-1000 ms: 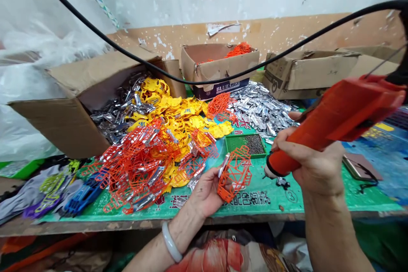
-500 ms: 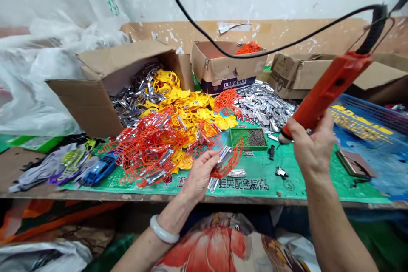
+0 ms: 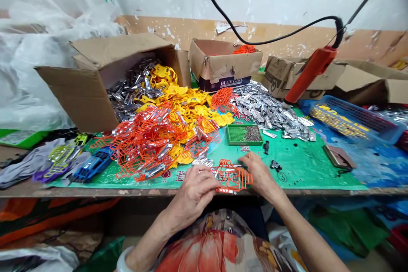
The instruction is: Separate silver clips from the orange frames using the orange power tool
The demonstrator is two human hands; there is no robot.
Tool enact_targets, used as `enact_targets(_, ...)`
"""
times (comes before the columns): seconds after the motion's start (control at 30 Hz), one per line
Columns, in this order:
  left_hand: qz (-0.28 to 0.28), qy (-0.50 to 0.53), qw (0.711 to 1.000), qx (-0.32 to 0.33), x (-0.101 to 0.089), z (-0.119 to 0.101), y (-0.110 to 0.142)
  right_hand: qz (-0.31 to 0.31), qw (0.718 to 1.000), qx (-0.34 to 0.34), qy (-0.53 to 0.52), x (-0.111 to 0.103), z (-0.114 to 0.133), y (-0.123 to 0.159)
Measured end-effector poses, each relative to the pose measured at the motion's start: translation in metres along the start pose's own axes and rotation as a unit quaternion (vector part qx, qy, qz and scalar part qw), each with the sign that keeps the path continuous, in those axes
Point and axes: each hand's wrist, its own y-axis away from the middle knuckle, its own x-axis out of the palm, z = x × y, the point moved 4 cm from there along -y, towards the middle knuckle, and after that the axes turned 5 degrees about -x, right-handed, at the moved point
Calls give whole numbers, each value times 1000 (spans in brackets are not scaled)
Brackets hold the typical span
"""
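My left hand [image 3: 201, 185] is closed on the left end of an orange lattice frame [image 3: 232, 176], a thin openwork plastic part held just over the table's front edge. Beside the frame's right end, my right hand [image 3: 259, 174] has its fingers bent together at a small silver piece [image 3: 237, 165], mostly hidden behind the frame and fingers. An orange electric screwdriver [image 3: 310, 74] hangs from its cord, away from both hands. Beyond my hands sits a green tray [image 3: 234, 135] of small dark screws.
Orange frames [image 3: 146, 140] and yellow parts [image 3: 191, 102] are heaped at left, by an open carton [image 3: 76, 97]. A silver pile [image 3: 264, 104] lies further back. A blue basket [image 3: 379, 114] with yellow pieces and a brown notebook [image 3: 338, 157] are at right. A blue toy car body [image 3: 92, 165] lies left.
My right hand has let go of the screwdriver, which now hangs further back, and has come down beside the orange frame. My left hand has moved slightly; the frame now lies flatter.
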Motion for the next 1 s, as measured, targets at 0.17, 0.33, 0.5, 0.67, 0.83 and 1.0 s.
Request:
enact_targets(0.17, 31, -59, 997, 33, 13, 1, 1, 33, 997, 36, -67, 5, -9, 2)
enact_targets(0.33, 77, -63, 993, 64, 20, -2, -6, 71, 975, 84, -195, 2, -18, 1)
enact_targets(0.5, 84, -43, 992, 80, 23, -7, -12, 120, 923, 132, -340, -4, -6, 5)
enact_targets(0.67, 96, -47, 991, 83, 26, -8, -14, 119, 882, 165, -425, -7, 3, 14)
enact_targets(0.83, 104, -65, 989, 86, 30, -8, -17, 106, 855, 180, -475, -7, -1, 23)
enact_targets(1.0, 116, -80, 986, 87, 34, -12, -21, 117, 846, 153, -497, -11, 2, 30)
